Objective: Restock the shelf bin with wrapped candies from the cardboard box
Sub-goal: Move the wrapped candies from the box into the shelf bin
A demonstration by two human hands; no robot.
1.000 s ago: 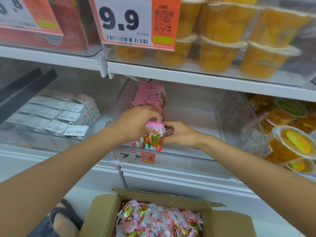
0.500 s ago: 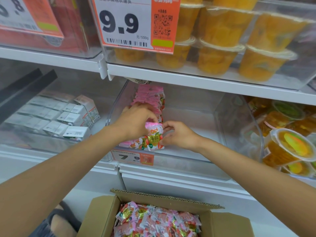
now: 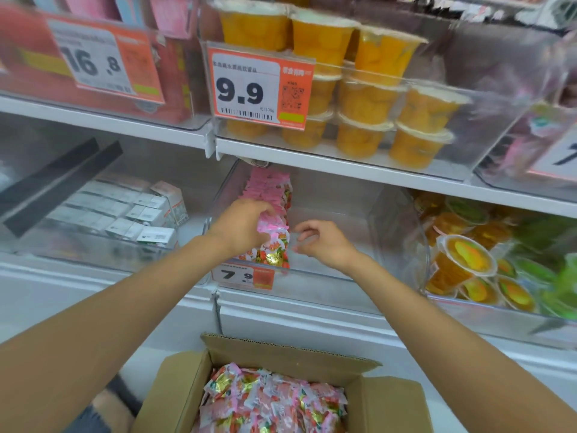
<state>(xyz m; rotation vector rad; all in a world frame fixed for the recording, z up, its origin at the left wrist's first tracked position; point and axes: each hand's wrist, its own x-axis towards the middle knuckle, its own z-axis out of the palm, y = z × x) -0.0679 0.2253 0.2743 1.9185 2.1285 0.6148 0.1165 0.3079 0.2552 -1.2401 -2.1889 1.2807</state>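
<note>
Our left hand (image 3: pixel 242 228) and right hand (image 3: pixel 324 242) reach over the box (image 3: pixel 390 407), which stands nearest, open and full of candies (image 3: pixel 271 401); its lower part is cut off. Further on, the left hand curls its fingers round the front candies of the row (image 3: pixel 271 189) at the left side of the bin (image 3: pixel 396 229). The right hand is just beside them, fingers loosely bent, holding nothing. We think the row can fall sideways into the bare right part if the left hand lets go, because nothing supports it there. The left fingertips are hidden behind the candies, the view is blurred, and the far end of the row goes under the shelf (image 3: pixel 343 164).
</note>
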